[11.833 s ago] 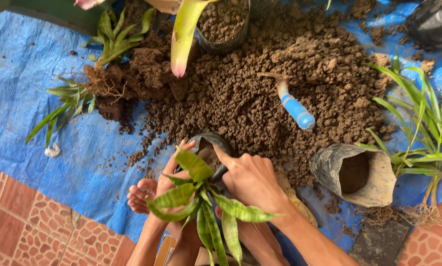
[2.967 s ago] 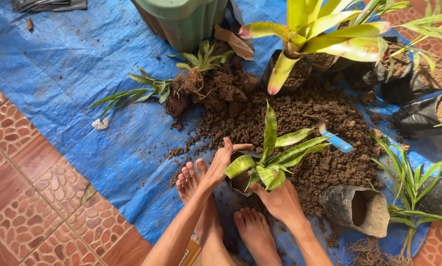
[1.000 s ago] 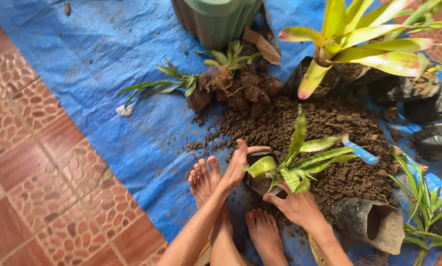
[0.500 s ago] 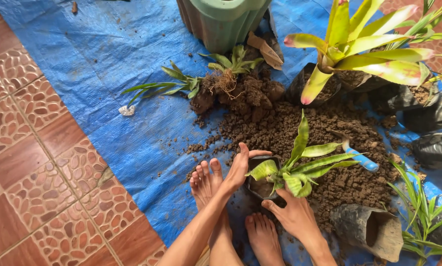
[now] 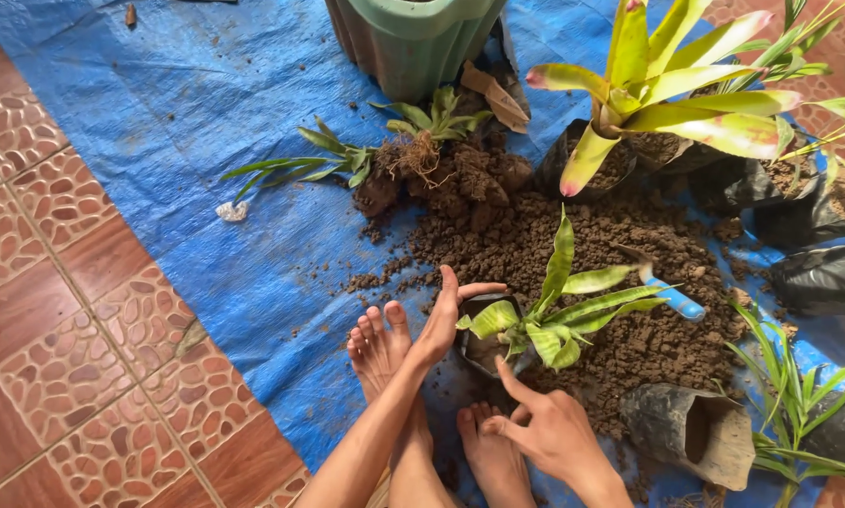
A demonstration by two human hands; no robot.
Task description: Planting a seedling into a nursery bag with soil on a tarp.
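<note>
- Head view, left hand (image 5: 444,320): flat and open, fingers straight, thumb spread toward the plant; palm edge pressed against the left wall of the small black nursery bag (image 5: 484,334); nothing clasped inside the hand.
- Right hand (image 5: 547,428): loosely curled, forefinger stretched up to the bag's near rim, other fingers bent in; touching the bag at most with that fingertip, no clear grip on anything.
- Nursery bag: upright on the blue tarp (image 5: 159,103), at the near edge of the soil heap (image 5: 620,273), set between the two hands and just beyond the bare feet (image 5: 380,343).
- Young plant (image 5: 545,320): seated in that bag, green and yellow strap leaves fanned up and rightward over the soil.
- Blue-handled trowel (image 5: 672,299): lying on the soil just right of the plant's leaves, blade partly sunk in.
- Uprooted green seedlings (image 5: 347,162): lying on the tarp at the far left side of the heap, root clumps touching the soil.
- Green plastic pot (image 5: 413,38): standing at the top edge, beyond the seedlings.
- Large yellow-green bromeliad (image 5: 658,89): in a dark bag at upper right, leaf tips pinkish.
- Empty black bag (image 5: 695,433): on its side at lower right, mouth open, beside more green shoots.
- Patterned red floor tiles (image 5: 55,348): left of the tarp.
</note>
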